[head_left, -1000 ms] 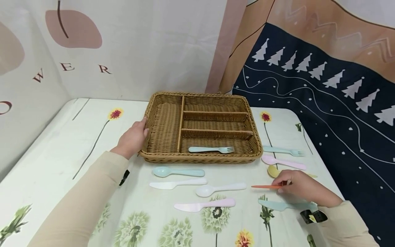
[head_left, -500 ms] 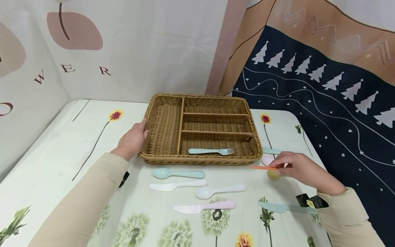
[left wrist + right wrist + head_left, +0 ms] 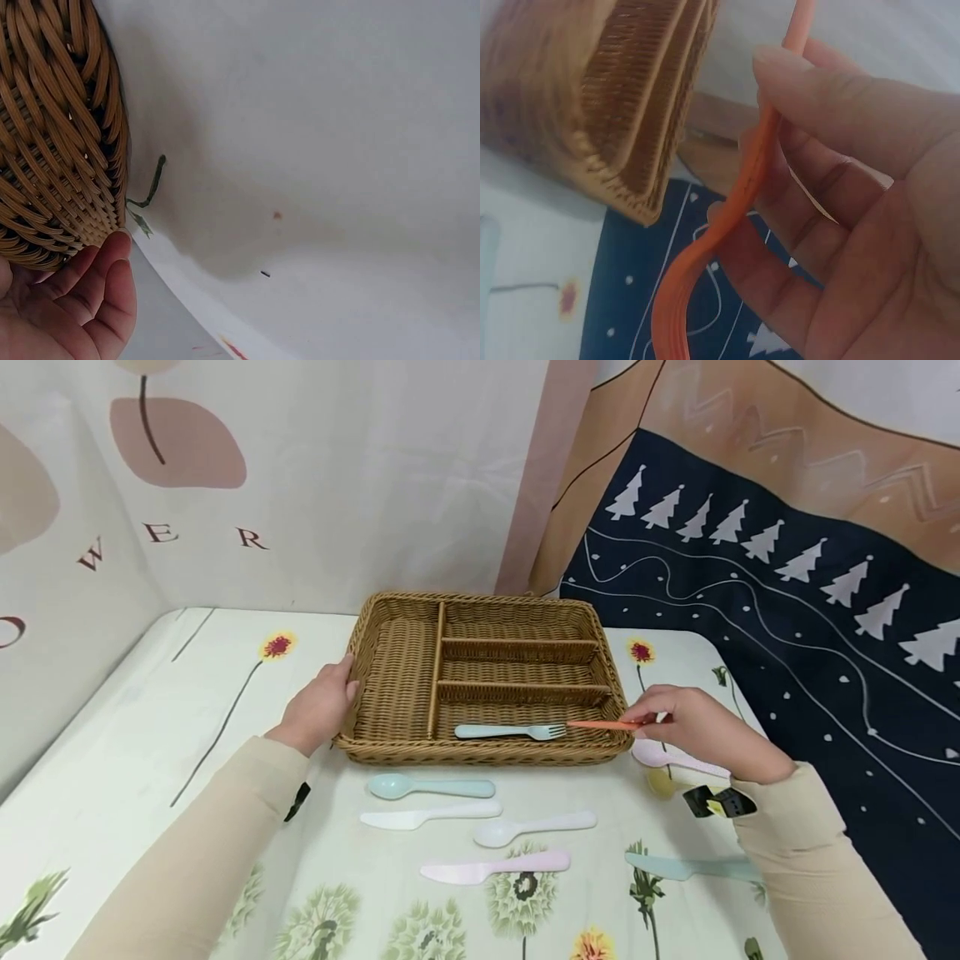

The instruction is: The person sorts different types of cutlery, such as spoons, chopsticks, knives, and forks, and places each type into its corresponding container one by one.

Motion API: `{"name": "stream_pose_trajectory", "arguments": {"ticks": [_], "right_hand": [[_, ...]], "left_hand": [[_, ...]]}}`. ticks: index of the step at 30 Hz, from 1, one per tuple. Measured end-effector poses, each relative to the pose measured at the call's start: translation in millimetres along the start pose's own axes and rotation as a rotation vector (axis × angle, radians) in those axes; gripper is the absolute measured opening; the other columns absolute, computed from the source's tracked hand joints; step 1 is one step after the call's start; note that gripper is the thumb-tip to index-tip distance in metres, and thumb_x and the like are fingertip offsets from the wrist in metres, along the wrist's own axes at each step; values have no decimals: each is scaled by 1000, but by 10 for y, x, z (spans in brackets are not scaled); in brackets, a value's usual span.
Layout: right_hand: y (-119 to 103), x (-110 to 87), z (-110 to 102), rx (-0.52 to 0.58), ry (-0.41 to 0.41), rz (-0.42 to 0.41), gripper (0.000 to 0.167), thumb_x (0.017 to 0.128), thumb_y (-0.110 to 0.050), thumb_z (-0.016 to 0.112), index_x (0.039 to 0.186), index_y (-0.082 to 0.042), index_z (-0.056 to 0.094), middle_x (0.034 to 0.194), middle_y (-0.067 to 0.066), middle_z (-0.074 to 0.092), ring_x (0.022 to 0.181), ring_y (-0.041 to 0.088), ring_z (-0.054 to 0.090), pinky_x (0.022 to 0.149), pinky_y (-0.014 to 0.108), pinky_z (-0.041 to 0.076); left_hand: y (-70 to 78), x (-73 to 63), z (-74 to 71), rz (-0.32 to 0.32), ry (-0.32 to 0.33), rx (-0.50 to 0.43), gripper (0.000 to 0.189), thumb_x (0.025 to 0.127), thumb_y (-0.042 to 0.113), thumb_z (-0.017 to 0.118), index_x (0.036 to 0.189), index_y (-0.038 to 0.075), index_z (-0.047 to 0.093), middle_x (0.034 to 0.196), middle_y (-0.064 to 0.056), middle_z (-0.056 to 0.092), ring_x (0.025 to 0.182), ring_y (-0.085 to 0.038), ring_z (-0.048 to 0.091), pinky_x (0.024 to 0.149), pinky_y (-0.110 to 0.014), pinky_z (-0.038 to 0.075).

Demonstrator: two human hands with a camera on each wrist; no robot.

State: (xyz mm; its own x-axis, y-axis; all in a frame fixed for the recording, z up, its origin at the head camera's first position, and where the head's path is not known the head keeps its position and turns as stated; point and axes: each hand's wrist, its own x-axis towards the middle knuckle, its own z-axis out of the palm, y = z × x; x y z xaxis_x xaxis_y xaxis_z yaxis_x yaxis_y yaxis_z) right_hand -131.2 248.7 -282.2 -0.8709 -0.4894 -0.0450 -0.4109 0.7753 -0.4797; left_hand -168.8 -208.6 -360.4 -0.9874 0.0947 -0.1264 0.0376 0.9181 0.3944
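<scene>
My right hand (image 3: 693, 727) pinches an orange fork (image 3: 600, 724) near the right end of a brown wicker cutlery tray (image 3: 487, 752). In the right wrist view the orange fork (image 3: 739, 195) runs between thumb and fingers, its grooved, curved end downward. Its tip reaches over the tray's front right compartment, close to the tines of a light blue fork (image 3: 502, 732) lying there. My left hand (image 3: 318, 702) grips the tray's left side; in the left wrist view its fingers (image 3: 116, 292) curl at the woven wall (image 3: 60, 135).
In front of the tray lie a light blue spoon (image 3: 431, 787), a white knife (image 3: 431, 815), a white spoon (image 3: 536, 828) and a pink knife (image 3: 495, 867). To the right are a blue-green knife (image 3: 690, 867), a pink spoon (image 3: 660, 756) and a partly hidden yellow spoon (image 3: 662, 782).
My right hand has carried the orange fork up and leftward from the tabletop to over the tray's front right corner. The left hand keeps its grip on the tray.
</scene>
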Motion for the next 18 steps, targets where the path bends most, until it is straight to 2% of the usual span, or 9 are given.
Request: {"name": "stream_pose_trajectory", "arguments": {"ticks": [8, 18], "right_hand": [[-106, 266, -25, -45, -8, -35, 22, 82, 2, 73, 100, -8, 76, 90, 0, 67, 79, 16, 56, 69, 31, 51], [-270, 585, 49, 13, -69, -42, 20, 84, 0, 71, 102, -7, 75, 96, 3, 68, 85, 19, 58, 75, 34, 51]], "left_hand": [[-9, 4, 9, 6, 1, 0, 55, 106, 19, 29, 151, -7, 11, 144, -34, 31, 131, -49, 36, 105, -59, 35], [-21, 4, 13, 17, 6, -1, 55, 106, 18, 29, 151, -8, 11, 144, -35, 30, 130, -49, 36, 104, -59, 36]]}}
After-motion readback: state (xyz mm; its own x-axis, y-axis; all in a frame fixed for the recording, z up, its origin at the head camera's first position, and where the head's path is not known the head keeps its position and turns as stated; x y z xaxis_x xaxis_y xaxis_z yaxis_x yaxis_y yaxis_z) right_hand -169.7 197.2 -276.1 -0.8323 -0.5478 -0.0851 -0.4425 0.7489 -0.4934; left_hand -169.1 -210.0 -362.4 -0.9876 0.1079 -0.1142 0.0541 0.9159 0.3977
